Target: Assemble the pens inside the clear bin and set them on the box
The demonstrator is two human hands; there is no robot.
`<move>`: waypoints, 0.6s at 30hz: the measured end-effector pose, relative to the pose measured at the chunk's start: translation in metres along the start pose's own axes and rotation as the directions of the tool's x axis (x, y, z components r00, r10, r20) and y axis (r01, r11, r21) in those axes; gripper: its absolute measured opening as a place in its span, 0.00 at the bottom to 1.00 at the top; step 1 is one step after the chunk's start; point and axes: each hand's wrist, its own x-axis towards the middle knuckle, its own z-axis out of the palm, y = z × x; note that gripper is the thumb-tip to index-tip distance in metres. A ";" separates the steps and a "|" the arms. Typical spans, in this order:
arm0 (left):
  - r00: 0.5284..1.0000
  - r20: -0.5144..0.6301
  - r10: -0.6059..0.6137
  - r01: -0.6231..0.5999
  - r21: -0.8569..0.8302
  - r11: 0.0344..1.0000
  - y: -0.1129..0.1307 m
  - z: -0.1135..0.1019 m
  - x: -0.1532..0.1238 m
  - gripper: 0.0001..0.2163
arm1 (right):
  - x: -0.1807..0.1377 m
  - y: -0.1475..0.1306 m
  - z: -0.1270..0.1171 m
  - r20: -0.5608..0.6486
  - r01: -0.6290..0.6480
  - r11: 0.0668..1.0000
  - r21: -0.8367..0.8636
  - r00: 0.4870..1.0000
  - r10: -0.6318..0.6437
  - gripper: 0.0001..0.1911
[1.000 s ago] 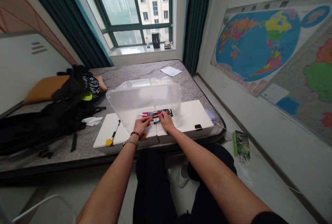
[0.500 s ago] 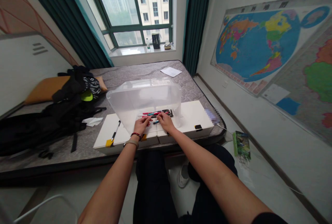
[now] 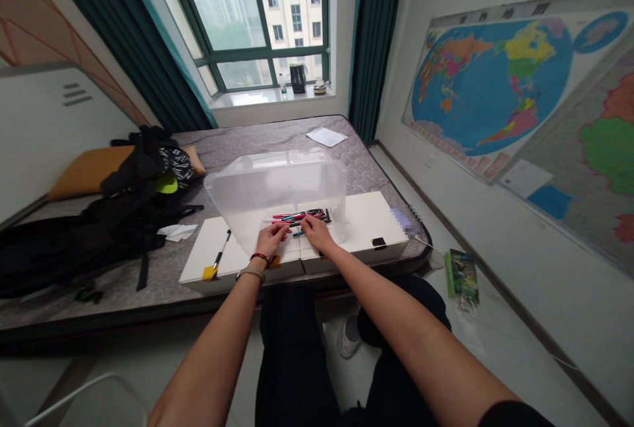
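While both forearms are stretched forward over the bed, the left hand (image 3: 271,240) and the right hand (image 3: 316,233) are held close together at a pile of pens (image 3: 310,214). The fingers of both hands are bent inward; whether a pen is gripped by either hand cannot be told at this size. The right fingertips are placed at the near edge of the pile, and the left ones just beside its left end. Red, black and blue are seen among the pens, which are gathered at the mouth of a clear plastic bin (image 3: 277,183) tipped on its side, with its opening turned toward the person. The bin is supported by white boxes (image 3: 367,214), set side by side along the near edge of the mattress (image 3: 277,127). To the left of the bin, a single pen (image 3: 218,258) is laid slantwise, its lower end by yellow tape (image 3: 210,273). Farther left, a crumpled white tissue (image 3: 177,233) and a black bag (image 3: 119,216) are seen on the mattress.
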 end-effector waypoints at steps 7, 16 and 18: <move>0.997 0.059 0.042 -0.044 0.046 0.998 0.003 0.007 -0.002 0.20 | 0.004 0.009 0.004 -0.005 -0.014 0.998 0.058 1.000 0.014 0.16; 0.993 0.108 0.044 -0.054 0.095 0.994 0.010 0.013 -0.004 0.21 | 0.007 0.014 0.005 0.024 -0.034 0.997 0.066 0.999 0.032 0.18; 0.993 0.109 0.052 -0.065 0.121 0.990 0.008 0.012 -0.004 0.21 | 0.007 0.014 0.005 0.029 -0.033 0.998 0.062 0.999 0.031 0.19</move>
